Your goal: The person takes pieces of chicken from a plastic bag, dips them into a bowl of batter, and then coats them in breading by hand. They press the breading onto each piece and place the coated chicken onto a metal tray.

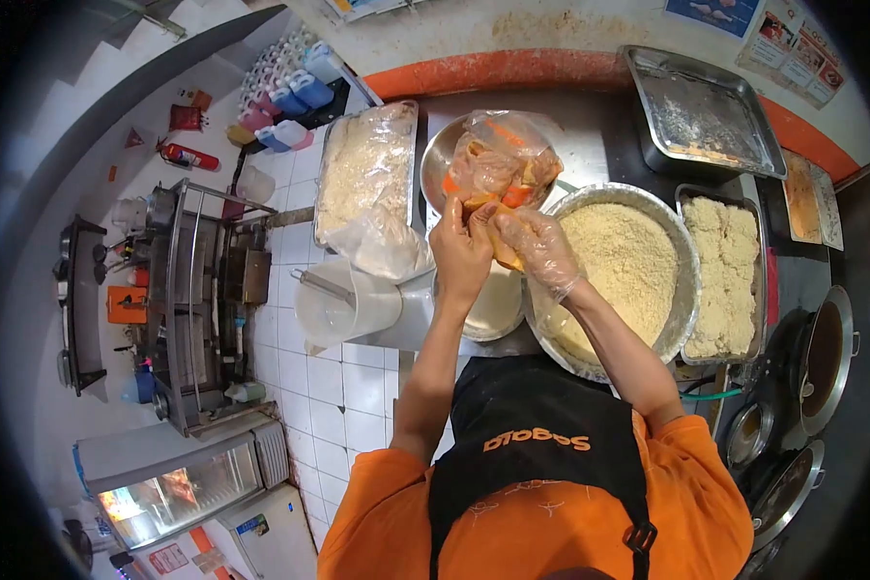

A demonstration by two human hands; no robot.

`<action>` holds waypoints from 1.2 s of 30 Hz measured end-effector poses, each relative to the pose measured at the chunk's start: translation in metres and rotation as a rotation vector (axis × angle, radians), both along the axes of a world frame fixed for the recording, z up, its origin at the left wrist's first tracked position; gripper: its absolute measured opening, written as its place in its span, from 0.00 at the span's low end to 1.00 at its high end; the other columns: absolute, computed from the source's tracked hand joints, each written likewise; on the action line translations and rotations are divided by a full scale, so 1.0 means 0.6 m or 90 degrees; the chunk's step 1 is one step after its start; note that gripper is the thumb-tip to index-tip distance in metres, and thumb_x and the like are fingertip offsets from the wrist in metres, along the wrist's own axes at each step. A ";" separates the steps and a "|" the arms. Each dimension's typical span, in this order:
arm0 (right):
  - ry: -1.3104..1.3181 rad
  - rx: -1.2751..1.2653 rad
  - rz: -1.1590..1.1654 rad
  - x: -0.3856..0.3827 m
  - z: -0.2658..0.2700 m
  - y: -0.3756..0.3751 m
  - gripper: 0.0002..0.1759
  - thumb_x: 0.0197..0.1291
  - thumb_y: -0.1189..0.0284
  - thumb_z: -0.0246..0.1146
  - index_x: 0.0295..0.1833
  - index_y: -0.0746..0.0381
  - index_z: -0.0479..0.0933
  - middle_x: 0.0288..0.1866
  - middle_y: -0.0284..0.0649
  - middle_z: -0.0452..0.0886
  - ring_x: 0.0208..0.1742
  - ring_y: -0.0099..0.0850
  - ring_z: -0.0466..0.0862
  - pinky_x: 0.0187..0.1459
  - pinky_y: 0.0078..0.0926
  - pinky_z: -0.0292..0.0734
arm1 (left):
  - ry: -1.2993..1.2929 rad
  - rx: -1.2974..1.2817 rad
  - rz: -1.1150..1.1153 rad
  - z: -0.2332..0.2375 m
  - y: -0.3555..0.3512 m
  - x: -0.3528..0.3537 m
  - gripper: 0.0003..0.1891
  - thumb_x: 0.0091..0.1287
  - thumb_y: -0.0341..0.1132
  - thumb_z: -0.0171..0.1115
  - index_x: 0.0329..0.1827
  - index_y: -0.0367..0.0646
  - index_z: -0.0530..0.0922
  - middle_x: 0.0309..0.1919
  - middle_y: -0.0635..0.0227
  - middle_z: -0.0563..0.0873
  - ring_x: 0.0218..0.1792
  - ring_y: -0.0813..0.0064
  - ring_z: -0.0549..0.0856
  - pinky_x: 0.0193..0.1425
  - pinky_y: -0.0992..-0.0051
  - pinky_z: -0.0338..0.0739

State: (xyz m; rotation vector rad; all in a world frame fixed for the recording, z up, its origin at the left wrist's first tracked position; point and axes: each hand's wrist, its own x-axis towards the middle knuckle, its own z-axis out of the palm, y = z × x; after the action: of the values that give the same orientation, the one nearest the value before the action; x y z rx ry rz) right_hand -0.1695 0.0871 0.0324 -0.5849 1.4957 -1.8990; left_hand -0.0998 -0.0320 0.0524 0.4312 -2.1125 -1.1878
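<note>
Head view: both hands are raised together over the surface (599, 145), just left of the big crumb bowl (688, 290), which is heaped with pale breadcrumbs. The left hand (459, 249) is bare. Its fingers are closed on the lower edge of a plastic bag (498, 159). The right hand (541, 249) wears a thin clear glove and pinches the same edge from the other side, so the two hands touch at the fingertips. The bag hangs up and away from them. It is crumpled and translucent, with orange and pinkish pieces inside, though what they are cannot be told.

The bag sits to the far left of the crumb bowl, over a metal bowl (437, 164) that shows behind it. Below the hands, touching the crumb bowl's left rim, is a small bowl (474, 336) with something pale in it.

Right of the crumb bowl, just beside it, lies a tray of coated pieces (715, 190). Beyond the crumb bowl, toward the wall, stands a dusted tray (706, 116) – floury, with little on it. Well to the left of the crumb bowl are a covered tray (323, 184) under clear film and, nearer the person, a plastic jug (343, 309).
</note>
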 end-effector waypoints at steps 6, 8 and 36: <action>-0.030 0.052 -0.109 0.017 -0.023 -0.016 0.18 0.76 0.61 0.57 0.40 0.64 0.81 0.31 0.37 0.82 0.31 0.27 0.82 0.34 0.32 0.76 | 0.009 -0.051 0.068 0.000 0.034 0.029 0.11 0.75 0.33 0.63 0.46 0.34 0.72 0.32 0.53 0.86 0.33 0.66 0.89 0.34 0.68 0.80; 0.151 0.095 -0.191 0.023 -0.041 -0.026 0.18 0.77 0.62 0.56 0.39 0.65 0.80 0.31 0.44 0.83 0.31 0.37 0.83 0.33 0.36 0.76 | -0.008 -0.072 0.078 -0.004 0.044 0.041 0.11 0.75 0.33 0.63 0.47 0.34 0.72 0.32 0.52 0.86 0.33 0.66 0.89 0.34 0.68 0.81; -0.019 0.191 -0.029 -0.050 -0.044 0.256 0.20 0.75 0.60 0.59 0.62 0.63 0.77 0.46 0.41 0.86 0.37 0.28 0.88 0.34 0.20 0.85 | -0.307 -0.167 -0.044 -0.049 -0.047 0.143 0.10 0.62 0.26 0.64 0.45 0.39 0.86 0.34 0.58 0.89 0.38 0.58 0.87 0.47 0.63 0.79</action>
State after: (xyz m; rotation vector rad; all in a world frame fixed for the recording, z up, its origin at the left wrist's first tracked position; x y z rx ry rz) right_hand -0.1996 0.2404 0.0060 -0.3867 1.7445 -1.6630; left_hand -0.0142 -0.0602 0.0231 0.5684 -2.6733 -0.8835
